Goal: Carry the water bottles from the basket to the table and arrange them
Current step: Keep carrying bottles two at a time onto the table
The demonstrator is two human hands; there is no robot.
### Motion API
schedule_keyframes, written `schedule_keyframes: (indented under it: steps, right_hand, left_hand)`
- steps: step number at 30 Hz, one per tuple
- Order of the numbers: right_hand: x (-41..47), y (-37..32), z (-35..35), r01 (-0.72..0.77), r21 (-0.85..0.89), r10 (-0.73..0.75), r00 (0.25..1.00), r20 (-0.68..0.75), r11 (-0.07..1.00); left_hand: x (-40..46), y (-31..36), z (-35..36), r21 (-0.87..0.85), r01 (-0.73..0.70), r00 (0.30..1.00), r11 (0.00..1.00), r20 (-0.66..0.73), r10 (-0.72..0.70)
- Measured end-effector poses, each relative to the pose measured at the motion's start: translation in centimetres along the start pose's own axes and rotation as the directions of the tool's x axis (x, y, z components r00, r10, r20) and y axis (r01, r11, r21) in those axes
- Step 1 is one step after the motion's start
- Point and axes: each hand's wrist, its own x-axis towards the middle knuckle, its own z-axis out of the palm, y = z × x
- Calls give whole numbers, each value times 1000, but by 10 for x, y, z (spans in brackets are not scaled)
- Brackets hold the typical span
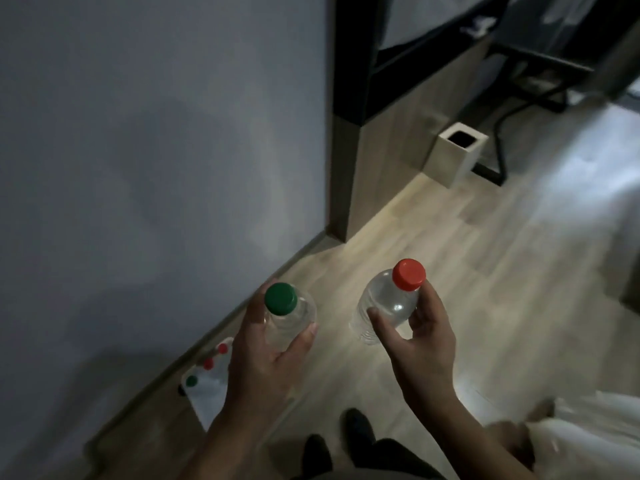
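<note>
My left hand [266, 362] grips a clear water bottle with a green cap [281, 298], held upright in front of me. My right hand [420, 344] grips a second clear bottle with a red cap [408, 275], tilted a little to the left. Both bottles hang above the wooden floor. Down at the lower left, against the wall, stands the white basket [207, 400], partly hidden by my left forearm. Three bottle caps show in it, two red and one green [191, 381].
A grey wall [156, 150] fills the left side. A square beige bin [457, 152] stands on the floor by a wooden panel. A black-framed piece of furniture [540, 60] with a trailing cable is at the back right. White fabric [602, 431] lies at the lower right. My dark shoes [360, 427] show at the bottom.
</note>
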Motion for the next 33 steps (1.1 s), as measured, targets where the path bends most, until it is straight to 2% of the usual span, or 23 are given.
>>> schedule_keyframes:
  steps: [6, 13, 18, 22, 26, 33]
  right_hand:
    - [8, 15, -73, -77, -43, 63, 963, -264, 996]
    - [45, 35, -177, -141, -37, 107, 875, -472, 989]
    - [96, 49, -241, -141, -5, 117, 839, -531, 990]
    - [136, 61, -274, -146, 25, 134, 807, -575, 989]
    - [193, 82, -303, -169, 66, 176, 790, -587, 983]
    - [331, 100, -368, -185, 65, 187, 775, -604, 980]
  left_hand:
    - [26, 26, 81, -23, -47, 972, 999, 228, 51]
    - [50, 75, 215, -37, -96, 882, 995, 460, 102]
    - [63, 108, 298, -17, -207, 840, 978, 509, 187]
    - [82, 127, 350, -60, -126, 834, 990, 534, 138]
    - [115, 133, 412, -21, -72, 834, 997, 547, 72]
    - [202, 168, 548, -18, -80, 778, 997, 623, 74]
